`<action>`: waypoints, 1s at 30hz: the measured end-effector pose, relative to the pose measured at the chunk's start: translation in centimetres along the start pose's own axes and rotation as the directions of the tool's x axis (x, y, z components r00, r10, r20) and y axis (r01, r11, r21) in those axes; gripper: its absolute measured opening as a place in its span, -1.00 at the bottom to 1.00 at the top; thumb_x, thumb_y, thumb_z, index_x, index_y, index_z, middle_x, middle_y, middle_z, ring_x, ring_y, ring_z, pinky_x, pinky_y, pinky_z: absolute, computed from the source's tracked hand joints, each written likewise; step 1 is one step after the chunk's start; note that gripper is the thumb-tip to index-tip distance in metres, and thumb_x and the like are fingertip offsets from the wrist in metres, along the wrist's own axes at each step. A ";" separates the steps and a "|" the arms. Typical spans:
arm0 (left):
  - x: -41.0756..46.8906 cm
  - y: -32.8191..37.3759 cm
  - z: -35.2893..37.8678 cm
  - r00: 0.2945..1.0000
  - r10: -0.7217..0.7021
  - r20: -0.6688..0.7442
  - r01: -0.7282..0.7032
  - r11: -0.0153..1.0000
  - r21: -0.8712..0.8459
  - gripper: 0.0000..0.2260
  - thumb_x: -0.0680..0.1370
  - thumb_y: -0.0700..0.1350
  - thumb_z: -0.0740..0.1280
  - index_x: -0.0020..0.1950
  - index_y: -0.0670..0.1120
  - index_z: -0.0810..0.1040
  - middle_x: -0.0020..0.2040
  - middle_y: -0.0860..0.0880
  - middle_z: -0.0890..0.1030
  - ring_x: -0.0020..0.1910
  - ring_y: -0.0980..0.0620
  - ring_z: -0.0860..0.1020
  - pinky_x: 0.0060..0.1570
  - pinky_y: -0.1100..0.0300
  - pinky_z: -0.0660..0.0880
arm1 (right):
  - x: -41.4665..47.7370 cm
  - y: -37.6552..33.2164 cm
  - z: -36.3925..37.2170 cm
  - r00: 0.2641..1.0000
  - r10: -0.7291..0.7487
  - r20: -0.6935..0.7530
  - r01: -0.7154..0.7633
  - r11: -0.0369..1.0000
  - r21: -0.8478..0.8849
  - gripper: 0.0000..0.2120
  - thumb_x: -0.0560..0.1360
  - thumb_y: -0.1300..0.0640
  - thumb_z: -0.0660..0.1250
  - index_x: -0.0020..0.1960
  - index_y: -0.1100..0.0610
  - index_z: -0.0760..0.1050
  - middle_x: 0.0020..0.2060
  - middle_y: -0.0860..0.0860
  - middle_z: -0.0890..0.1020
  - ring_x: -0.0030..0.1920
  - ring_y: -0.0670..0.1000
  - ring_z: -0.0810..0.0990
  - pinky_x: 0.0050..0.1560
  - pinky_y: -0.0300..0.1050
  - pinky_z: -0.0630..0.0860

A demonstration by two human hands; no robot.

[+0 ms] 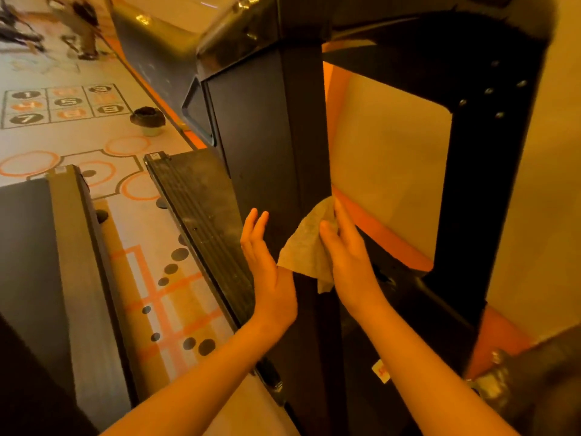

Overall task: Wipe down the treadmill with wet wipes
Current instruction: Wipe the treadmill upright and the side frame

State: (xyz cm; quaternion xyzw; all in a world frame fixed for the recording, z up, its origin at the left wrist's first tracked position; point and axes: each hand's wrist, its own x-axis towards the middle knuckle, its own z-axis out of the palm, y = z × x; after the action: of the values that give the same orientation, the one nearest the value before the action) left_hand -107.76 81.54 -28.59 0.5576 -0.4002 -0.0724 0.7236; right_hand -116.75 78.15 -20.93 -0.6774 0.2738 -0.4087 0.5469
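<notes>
One hand did the wiping: the right hand (349,256) pinched the wet wipe (306,247) between thumb and fingers and held it on the inner edge of the near upright (276,136) of the treadmill (408,29). The fingers went round that edge and were partly hidden, and a loose corner of the wipe hung below the hand. The left hand (267,265) was spread, its fingers straight and a little apart, the palm turned to the broad dark side face of the same upright, just beside the wipe. Whether the palm really touched the panel I could not tell.

Left of the upright ran the ribbed side rail (201,212), which looked dusty. To the right stood the far upright (490,158) with some bolts. Further left was a neighbouring treadmill (28,247), then the floor (188,303) with a painted number grid (66,103) and a small bin (147,121). Far away a person (81,26) was visible, too blurred to describe.

I judged that the step in hand was the wiping of the near upright, at its lower part, and that much of the task remained, because the rail appeared untouched. The next move probably called for a steady pull of the wipe along the edge, with even pressure so that it stayed folded over the corner, and with the left hand bracing
</notes>
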 end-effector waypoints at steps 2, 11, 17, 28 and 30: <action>2.2 0.3 -0.7 0.994 0.104 0.041 -0.105 0.994 0.024 -0.44 0.61 0.28 0.05 0.49 -0.02 0.17 0.52 0.06 0.13 0.52 0.18 0.11 0.46 0.30 0.09 | -0.5 0.1 0.2 0.999 0.001 -0.032 -0.002 1.000 -0.028 -0.64 0.57 -0.04 0.13 0.27 -0.39 0.14 0.38 -0.32 0.29 0.38 -0.35 0.26 0.32 -0.42 0.27; 10.7 4.5 0.6 0.903 0.428 0.032 -0.429 0.901 0.054 -0.29 0.61 0.27 0.05 0.50 -0.30 0.15 0.52 -0.26 0.16 0.54 -0.05 0.11 0.50 0.10 0.08 | -1.7 0.5 1.0 0.991 -0.011 -0.133 -0.005 0.993 -0.119 -0.59 0.45 -0.21 0.17 0.25 -0.45 0.14 0.18 -0.56 0.25 0.19 -0.61 0.23 0.09 -0.61 0.28; 14.8 7.2 1.2 0.823 0.567 -0.022 -0.565 0.823 0.059 -0.25 0.57 0.28 0.15 0.45 -0.32 0.16 0.41 -0.30 0.16 0.47 0.24 0.08 0.44 0.30 0.06 | -1.6 1.8 2.5 0.972 -0.053 -0.228 -0.012 0.962 -0.274 -0.64 0.58 -0.26 0.05 0.31 -0.46 0.00 0.25 -0.55 0.12 0.21 -0.65 0.10 0.10 -0.67 0.18; 14.8 6.2 1.3 0.828 0.561 -0.006 -0.561 0.828 0.002 -0.27 0.58 0.29 0.12 0.48 -0.26 0.13 0.44 -0.20 0.11 0.51 0.16 0.06 0.47 0.19 0.09 | 1.4 2.0 4.3 0.828 -0.455 -0.326 0.142 0.734 -0.664 -0.41 0.62 -0.25 -0.15 0.53 0.07 0.01 0.42 -0.12 0.23 0.40 -0.28 0.15 0.30 -0.34 0.25; 15.0 5.9 1.4 0.824 0.566 -0.002 -0.566 0.824 0.014 -0.30 0.61 0.27 0.04 0.50 -0.26 0.14 0.46 -0.23 0.12 0.52 0.09 0.08 0.49 0.11 0.09 | 3.1 0.4 4.2 0.817 -0.501 -0.287 0.202 0.713 -0.671 -0.42 0.63 -0.22 -0.13 0.54 0.07 -0.01 0.44 -0.14 0.17 0.48 -0.19 0.12 0.42 -0.27 0.17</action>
State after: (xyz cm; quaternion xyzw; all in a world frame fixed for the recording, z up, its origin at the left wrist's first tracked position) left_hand -100.65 74.45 -15.94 0.4188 -0.5458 0.1497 0.7101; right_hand -111.53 77.64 -20.77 -0.7436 0.3713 -0.5412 0.1274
